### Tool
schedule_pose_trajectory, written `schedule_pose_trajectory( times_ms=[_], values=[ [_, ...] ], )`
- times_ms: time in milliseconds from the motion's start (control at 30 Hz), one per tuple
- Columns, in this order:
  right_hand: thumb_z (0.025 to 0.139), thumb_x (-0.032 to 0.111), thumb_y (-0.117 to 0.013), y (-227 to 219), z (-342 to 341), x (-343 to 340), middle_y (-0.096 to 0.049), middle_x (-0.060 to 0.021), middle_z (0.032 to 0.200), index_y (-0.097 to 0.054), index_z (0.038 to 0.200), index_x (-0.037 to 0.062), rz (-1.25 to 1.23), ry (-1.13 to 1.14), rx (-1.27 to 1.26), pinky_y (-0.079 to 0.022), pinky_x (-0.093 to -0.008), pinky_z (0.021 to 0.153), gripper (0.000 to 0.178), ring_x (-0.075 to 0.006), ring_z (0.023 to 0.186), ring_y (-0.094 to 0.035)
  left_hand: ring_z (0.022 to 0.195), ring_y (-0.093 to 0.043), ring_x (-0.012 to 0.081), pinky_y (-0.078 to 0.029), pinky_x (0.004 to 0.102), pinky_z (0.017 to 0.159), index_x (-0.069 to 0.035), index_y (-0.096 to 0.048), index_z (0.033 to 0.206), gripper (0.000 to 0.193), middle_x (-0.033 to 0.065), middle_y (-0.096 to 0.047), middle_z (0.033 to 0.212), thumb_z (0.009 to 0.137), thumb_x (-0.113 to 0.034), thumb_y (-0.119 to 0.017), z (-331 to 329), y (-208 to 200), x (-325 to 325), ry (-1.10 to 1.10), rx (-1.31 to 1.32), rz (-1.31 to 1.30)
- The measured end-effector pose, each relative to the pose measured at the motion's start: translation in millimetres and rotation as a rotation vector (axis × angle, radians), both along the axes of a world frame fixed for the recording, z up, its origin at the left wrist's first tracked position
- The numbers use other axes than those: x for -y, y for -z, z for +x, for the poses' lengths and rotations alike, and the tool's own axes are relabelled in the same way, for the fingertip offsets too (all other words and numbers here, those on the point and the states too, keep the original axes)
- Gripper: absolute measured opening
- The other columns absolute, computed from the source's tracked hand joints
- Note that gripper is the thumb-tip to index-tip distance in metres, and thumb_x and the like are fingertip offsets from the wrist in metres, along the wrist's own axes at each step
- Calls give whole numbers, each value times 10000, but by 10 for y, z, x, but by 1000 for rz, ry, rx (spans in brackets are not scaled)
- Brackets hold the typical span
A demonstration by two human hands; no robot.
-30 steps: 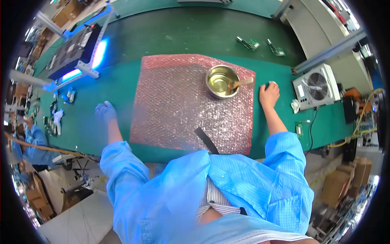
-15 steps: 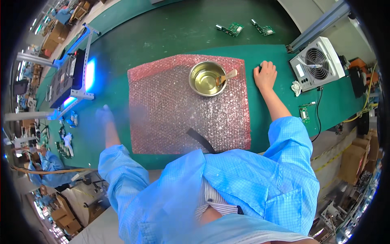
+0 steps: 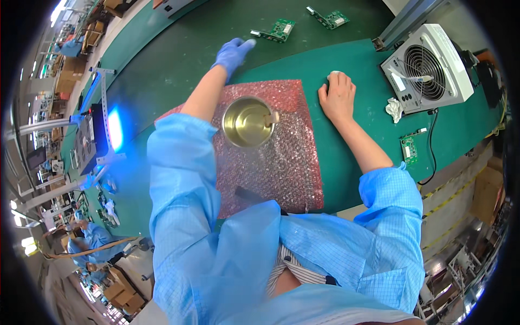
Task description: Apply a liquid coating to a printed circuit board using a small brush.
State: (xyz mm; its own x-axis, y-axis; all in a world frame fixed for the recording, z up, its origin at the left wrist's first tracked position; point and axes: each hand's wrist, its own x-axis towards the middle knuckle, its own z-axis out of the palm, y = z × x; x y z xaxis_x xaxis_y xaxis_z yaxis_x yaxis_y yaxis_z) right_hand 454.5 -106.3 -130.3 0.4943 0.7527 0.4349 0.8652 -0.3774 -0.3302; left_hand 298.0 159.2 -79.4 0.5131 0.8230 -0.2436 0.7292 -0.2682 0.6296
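My left hand (image 3: 233, 55), in a blue glove with a pale fingertip, stretches over the far part of the bench. Its fingers point at the white-ended edge of a green circuit board (image 3: 280, 30), with a small gap between. My right hand (image 3: 339, 97), bare, lies palm down on the green mat with its fingers out. Between the arms, a metal bowl (image 3: 248, 122) of clear yellowish liquid stands on a pink bubble-wrap sheet (image 3: 287, 168). A wooden-handled brush (image 3: 271, 118) leans on the bowl's right rim.
Another circuit board (image 3: 331, 19) lies at the far edge, and one (image 3: 409, 148) sits right of my forearm. A white fan unit (image 3: 428, 70) with a black cable stands at the right, a crumpled white tissue (image 3: 394, 110) beside it. At left glows a blue lamp frame (image 3: 114, 130).
My left hand has swung from the mat left of the bubble wrap, forward and right, to beside the far circuit board. My right hand stays on the mat. The whole view has shifted.
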Motion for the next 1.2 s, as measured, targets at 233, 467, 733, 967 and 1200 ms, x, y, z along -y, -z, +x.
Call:
schedule_pose_trajectory(
  times_ms=[233, 467, 733, 967, 1200],
  values=[
    [740, 139, -580, -25, 9, -23, -526, -153, 1007, -529, 951, 16, -35, 5, -31, -393, -437, 847, 249, -316, 1006, -501, 473, -515, 144, -456, 265, 421, -48, -616, 758, 371, 32, -552, 625, 802, -413, -662, 876, 202, -30, -338, 61, -487],
    [726, 135, -566, 13, 22, -27, -527, -155, 1002, -528, 942, 18, -47, 18, -38, -391, -443, 843, 248, -323, 998, -504, 460, -526, 145, -451, 281, 424, -49, -624, 713, 300, 47, -595, 635, 807, -334, -641, 689, 239, -253, -368, 36, -319],
    [714, 152, -599, 50, 19, 15, -539, -136, 1029, -558, 928, 47, 50, 47, -245, -398, -449, 845, 242, -326, 1012, -504, 585, -607, 206, -483, 336, 503, -15, -628, 836, 364, 103, -631, 704, 875, -373, -570, -975, -207, -433, -216, -67, 34],
    [719, 186, -740, -570, -746, 414, -577, -79, 967, -376, 1329, 21, 70, -490, -1159, -440, -227, 610, 729, -93, 700, -522, 775, -653, 233, -561, 323, 621, 25, -590, 1024, 348, 161, -642, 914, 894, -297, -583, -2558, -282, 172, -327, 92, -88],
    [750, 296, -737, -777, -1177, 108, -641, -85, 843, -442, 1261, -27, 14, -322, -915, -464, -287, 612, 672, -137, 691, -584, 770, -665, 225, -575, 287, 555, 25, -595, 1046, 309, 147, -655, 942, 868, -226, -625, -2890, -175, 1232, -665, 898, -521]
  ],
)
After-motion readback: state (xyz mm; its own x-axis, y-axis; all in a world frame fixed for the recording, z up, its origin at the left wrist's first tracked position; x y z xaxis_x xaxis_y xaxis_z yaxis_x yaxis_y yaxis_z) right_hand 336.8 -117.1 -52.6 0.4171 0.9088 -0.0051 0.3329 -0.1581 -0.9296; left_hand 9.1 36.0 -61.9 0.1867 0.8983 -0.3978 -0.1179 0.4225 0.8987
